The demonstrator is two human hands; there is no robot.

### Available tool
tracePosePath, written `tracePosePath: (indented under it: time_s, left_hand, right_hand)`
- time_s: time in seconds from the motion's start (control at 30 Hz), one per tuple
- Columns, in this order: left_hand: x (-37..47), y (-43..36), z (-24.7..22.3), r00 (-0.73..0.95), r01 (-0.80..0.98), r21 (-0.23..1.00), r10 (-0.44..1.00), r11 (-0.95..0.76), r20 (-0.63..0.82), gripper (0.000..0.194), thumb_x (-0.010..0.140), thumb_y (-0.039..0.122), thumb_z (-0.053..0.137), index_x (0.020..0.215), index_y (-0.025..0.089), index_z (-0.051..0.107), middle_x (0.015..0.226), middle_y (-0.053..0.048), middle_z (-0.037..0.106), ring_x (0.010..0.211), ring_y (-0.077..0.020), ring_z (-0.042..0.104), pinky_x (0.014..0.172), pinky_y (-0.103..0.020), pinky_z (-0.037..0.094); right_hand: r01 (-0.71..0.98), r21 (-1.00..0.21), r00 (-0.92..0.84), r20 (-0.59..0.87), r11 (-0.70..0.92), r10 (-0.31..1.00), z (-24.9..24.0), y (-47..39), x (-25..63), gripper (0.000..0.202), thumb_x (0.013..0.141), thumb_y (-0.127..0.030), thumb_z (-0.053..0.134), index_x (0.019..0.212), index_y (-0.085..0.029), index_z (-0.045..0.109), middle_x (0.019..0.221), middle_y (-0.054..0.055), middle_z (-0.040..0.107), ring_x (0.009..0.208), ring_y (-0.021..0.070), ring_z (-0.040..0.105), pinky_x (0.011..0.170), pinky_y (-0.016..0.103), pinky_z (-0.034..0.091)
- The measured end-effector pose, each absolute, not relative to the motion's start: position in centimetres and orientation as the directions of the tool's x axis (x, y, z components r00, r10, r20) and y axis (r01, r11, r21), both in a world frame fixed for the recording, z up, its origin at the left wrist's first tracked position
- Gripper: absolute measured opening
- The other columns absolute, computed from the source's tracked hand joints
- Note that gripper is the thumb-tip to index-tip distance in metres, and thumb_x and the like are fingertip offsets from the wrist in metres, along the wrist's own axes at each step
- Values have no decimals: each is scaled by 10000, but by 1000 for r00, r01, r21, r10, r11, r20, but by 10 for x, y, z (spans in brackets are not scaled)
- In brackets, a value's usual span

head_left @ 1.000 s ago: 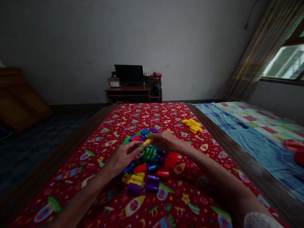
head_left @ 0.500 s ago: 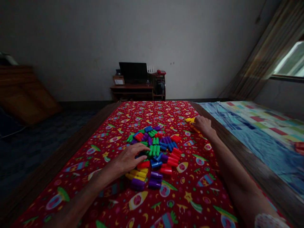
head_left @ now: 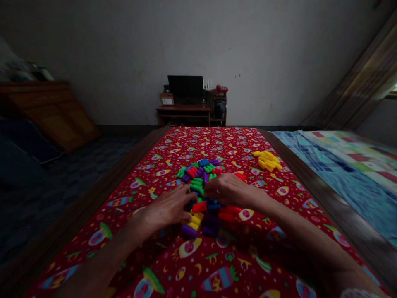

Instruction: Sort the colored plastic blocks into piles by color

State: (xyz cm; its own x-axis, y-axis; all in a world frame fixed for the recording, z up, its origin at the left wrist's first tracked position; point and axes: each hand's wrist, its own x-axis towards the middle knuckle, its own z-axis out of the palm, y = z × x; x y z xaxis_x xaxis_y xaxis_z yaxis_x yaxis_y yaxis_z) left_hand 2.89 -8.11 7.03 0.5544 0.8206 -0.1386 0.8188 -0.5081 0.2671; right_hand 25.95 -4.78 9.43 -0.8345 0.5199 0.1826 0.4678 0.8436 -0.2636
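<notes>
Plastic toy pieces in several colours lie in a loose pile on a red patterned tablecloth (head_left: pixel 180 256). Green pieces (head_left: pixel 197 182), a red piece (head_left: pixel 199 206), yellow pieces (head_left: pixel 196 221) and a purple piece (head_left: pixel 189 231) show around my hands. My left hand (head_left: pixel 173 205) rests at the pile's left side, thumb and fingers apart, beside the red and yellow pieces. Over the pile's middle is my right hand (head_left: pixel 228 189), fingers curled down and pressed together; what they hold, if anything, is hidden. A separate heap of yellow pieces (head_left: pixel 268 161) lies farther off to the right.
Dark wooden table edges (head_left: pixel 297 182) flank the cloth. To the right is a bed with a blue and patchwork cover (head_left: pixel 322 165). Against the far wall stands a desk (head_left: pixel 186 108) with a monitor (head_left: pixel 185 89). A wooden cabinet (head_left: pixel 52 111) is at the left.
My right hand has come back from the yellow heap to the coloured pile, leaving the yellow pieces uncovered. My left hand stays at the pile's left side. The view has turned slightly left.
</notes>
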Motion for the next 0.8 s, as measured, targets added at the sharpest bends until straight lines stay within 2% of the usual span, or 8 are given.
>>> tracePosePath:
  time_s: [0.1,0.17,0.27,0.37,0.43,0.57,0.7,0.8]
  left_hand:
    - [29,-72,62,557,818,237,825,-524,-97,277,740,246,698,1014,235,661,1053,-43,587,998,-227,577,830,-304,472]
    - [23,-62,58,549,816,259,833,-517,-66,267,758,274,684,1019,225,659,1066,-50,586,1008,-226,579,860,-313,468]
    - [12,-47,53,515,821,325,855,-470,-62,289,757,283,664,1035,203,662,1081,-65,613,1023,-229,596,890,-312,464]
    - [2,-36,49,515,810,372,853,-454,-80,294,778,333,633,1039,203,673,1070,-65,654,1016,-229,612,900,-307,458]
    - [-1,-32,47,512,810,387,853,-440,-100,305,797,392,612,1030,207,681,1055,-60,676,1004,-230,620,893,-302,458]
    - [-2,-32,46,504,815,397,854,-421,-128,359,783,451,621,1029,197,683,1059,-66,677,1010,-234,618,893,-301,465]
    - [3,-41,50,481,850,302,870,-431,-111,515,655,497,754,1075,210,673,1144,-80,622,1085,-266,575,925,-335,467]
    - [9,-50,57,476,859,229,879,-457,-30,297,751,376,700,992,204,683,1105,-77,630,1086,-258,573,947,-341,453]
  right_hand:
    - [412,-269,-897,49,871,440,85,-57,250,149,890,-207,558,790,-161,659,641,2,586,527,75,395,515,237,210]
    - [370,-239,-922,23,898,386,74,-63,242,123,890,-248,580,890,-167,672,753,28,642,597,96,479,537,229,271]
    - [366,-67,-919,130,928,372,53,-72,227,197,917,-231,537,1081,-167,626,972,91,653,800,162,559,638,255,383]
    - [468,74,-865,244,881,439,34,-77,218,251,946,-185,466,1181,-166,550,1011,118,609,908,207,553,690,295,436]
    - [520,82,-834,265,850,484,27,-77,217,249,959,-188,445,1199,-175,510,999,109,583,920,212,550,678,297,449]
    - [586,72,-794,246,807,555,27,-70,220,160,958,-160,433,1100,-170,505,1043,111,561,915,212,550,660,296,454]
    - [556,68,-814,248,828,526,34,-60,222,108,952,-139,433,1027,-160,508,957,92,572,864,200,547,654,293,450]
    - [542,45,-792,360,839,493,36,-52,224,91,960,-143,416,980,-158,504,949,90,579,836,182,537,707,299,449]
